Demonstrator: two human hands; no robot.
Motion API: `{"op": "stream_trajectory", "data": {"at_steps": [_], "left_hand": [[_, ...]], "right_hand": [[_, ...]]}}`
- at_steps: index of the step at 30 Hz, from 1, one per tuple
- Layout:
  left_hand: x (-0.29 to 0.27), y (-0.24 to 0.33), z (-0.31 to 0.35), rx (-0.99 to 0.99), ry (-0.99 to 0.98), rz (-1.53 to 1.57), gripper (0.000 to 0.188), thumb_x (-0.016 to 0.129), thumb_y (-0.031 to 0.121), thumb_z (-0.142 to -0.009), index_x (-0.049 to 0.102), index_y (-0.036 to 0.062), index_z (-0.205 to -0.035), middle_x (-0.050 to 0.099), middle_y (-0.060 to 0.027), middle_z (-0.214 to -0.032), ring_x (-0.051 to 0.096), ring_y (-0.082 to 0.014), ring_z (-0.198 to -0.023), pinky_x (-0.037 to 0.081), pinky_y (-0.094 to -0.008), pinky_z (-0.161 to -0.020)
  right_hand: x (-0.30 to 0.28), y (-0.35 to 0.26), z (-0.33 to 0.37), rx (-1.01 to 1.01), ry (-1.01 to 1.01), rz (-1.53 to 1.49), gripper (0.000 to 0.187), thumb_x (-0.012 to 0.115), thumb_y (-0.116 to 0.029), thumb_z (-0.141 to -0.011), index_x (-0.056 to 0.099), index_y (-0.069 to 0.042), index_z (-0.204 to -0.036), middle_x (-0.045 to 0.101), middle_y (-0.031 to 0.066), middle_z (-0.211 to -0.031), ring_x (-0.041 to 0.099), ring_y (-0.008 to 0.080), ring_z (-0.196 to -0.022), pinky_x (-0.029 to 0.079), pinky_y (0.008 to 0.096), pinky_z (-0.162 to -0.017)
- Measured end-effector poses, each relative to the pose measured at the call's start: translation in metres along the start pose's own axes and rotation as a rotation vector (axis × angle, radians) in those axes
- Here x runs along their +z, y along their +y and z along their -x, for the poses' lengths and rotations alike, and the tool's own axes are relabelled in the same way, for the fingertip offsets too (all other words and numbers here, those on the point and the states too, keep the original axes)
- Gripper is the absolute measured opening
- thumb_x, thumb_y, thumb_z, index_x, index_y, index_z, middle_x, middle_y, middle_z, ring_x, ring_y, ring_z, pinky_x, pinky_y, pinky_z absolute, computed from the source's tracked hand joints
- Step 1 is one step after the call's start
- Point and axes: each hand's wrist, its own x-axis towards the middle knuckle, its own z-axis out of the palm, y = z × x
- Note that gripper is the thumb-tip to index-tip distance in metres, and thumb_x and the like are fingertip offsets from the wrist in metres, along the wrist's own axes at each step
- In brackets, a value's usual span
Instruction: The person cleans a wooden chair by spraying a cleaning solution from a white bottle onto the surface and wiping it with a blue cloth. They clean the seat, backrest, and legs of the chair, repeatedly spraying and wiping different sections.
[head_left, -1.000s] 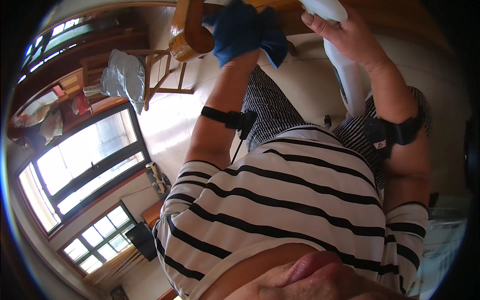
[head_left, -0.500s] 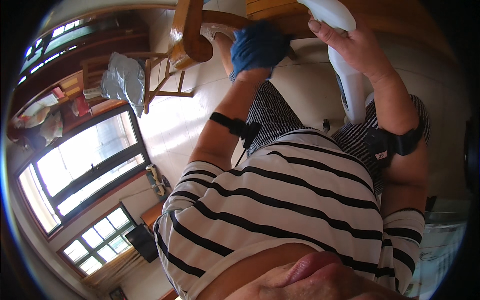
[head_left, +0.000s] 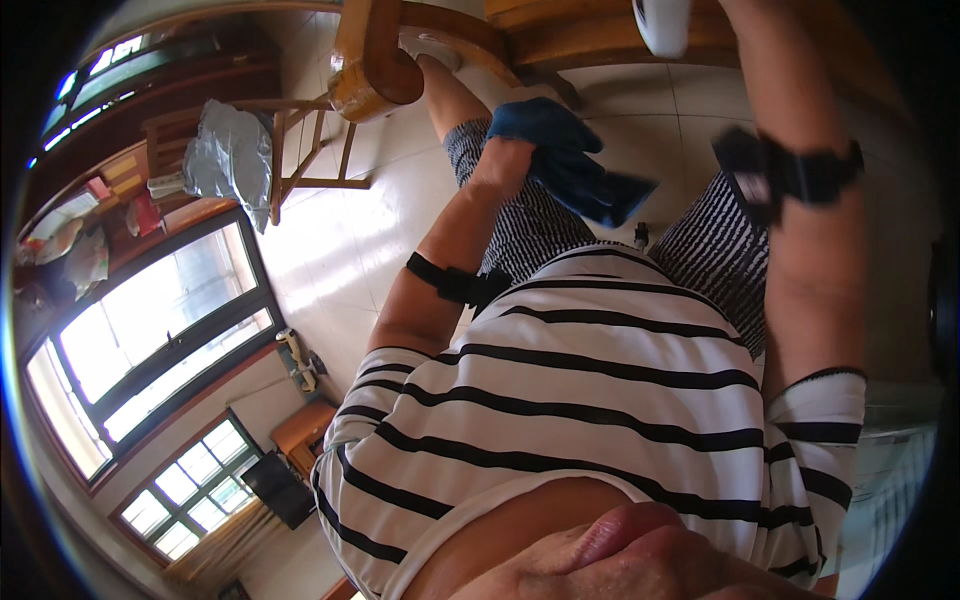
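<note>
Blue cloth (head_left: 575, 165) is held by the left hand (head_left: 508, 162), its fingers hidden; white bottle (head_left: 663, 25) is cut off above — right hand is outside, grip cannot be told.

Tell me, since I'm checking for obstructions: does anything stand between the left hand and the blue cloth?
Nothing visible does. The left hand touches the blue cloth directly, and the cloth hides its fingers. The rounded wooden armrest lies to the left of both in the picture, not between them.
</note>
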Motion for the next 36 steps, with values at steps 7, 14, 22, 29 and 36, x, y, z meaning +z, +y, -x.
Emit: {"op": "stream_trajectory", "data": {"at_steps": [7, 14, 22, 29, 36], "left_hand": [[0.014, 0.024, -0.01, -0.335, 0.134, 1.087, 0.026, 0.054, 0.014, -0.094, 0.058, -0.0011, -0.115, 0.065, -0.0141, -0.107, 0.065, -0.0243, -0.095, 0.052, -0.033, -0.082], [0.026, 0.017, -0.02, -0.362, 0.075, 1.311, 0.042, 0.046, 0.027, -0.099, 0.05, -0.0031, -0.128, 0.059, -0.0206, -0.125, 0.059, -0.0334, -0.114, 0.047, -0.0425, -0.098], [0.022, 0.029, -0.004, -0.429, 0.0, 1.341, 0.047, 0.044, 0.027, -0.101, 0.04, -0.0006, -0.14, 0.056, -0.0209, -0.131, 0.057, -0.0338, -0.118, 0.048, -0.043, -0.098], [0.014, 0.025, -0.013, -0.266, -0.142, 0.998, 0.048, 0.046, 0.027, -0.1, 0.038, 0.0044, -0.142, 0.053, -0.0188, -0.135, 0.057, -0.033, -0.118, 0.049, -0.0426, -0.095], [0.023, 0.015, -0.009, -0.331, -0.052, 1.095, 0.047, 0.045, 0.026, -0.1, 0.039, 0.0035, -0.141, 0.051, -0.0189, -0.137, 0.056, -0.0337, -0.119, 0.049, -0.0441, -0.096]], "right_hand": [[0.041, 0.087, -0.033, 0.036, 0.003, 0.06, 0.053, 0.074, -0.031, -0.084, 0.055, -0.003, -0.125, 0.068, 0.0117, -0.104, 0.065, 0.0205, -0.089, 0.053, 0.0341, -0.078], [0.021, 0.094, -0.049, 0.094, 0.054, 0.34, 0.053, 0.074, -0.016, -0.076, 0.055, -0.002, -0.124, 0.068, 0.0178, -0.097, 0.067, 0.0286, -0.086, 0.054, 0.0387, -0.074], [0.025, 0.147, -0.065, 0.341, -0.115, 0.416, 0.052, 0.071, -0.015, -0.078, 0.052, -0.005, -0.126, 0.066, 0.0194, -0.1, 0.066, 0.0304, -0.088, 0.053, 0.0411, -0.074], [0.006, 0.177, -0.074, 0.247, -0.088, 0.458, 0.046, 0.07, -0.014, -0.079, 0.054, -0.004, -0.121, 0.065, 0.019, -0.102, 0.064, 0.0315, -0.095, 0.052, 0.0397, -0.08], [0.007, 0.147, -0.069, 0.229, 0.103, 0.587, 0.061, 0.075, -0.018, -0.077, 0.047, -0.006, -0.129, 0.061, 0.0219, -0.115, 0.059, 0.0386, -0.107, 0.049, 0.0453, -0.088]]}}
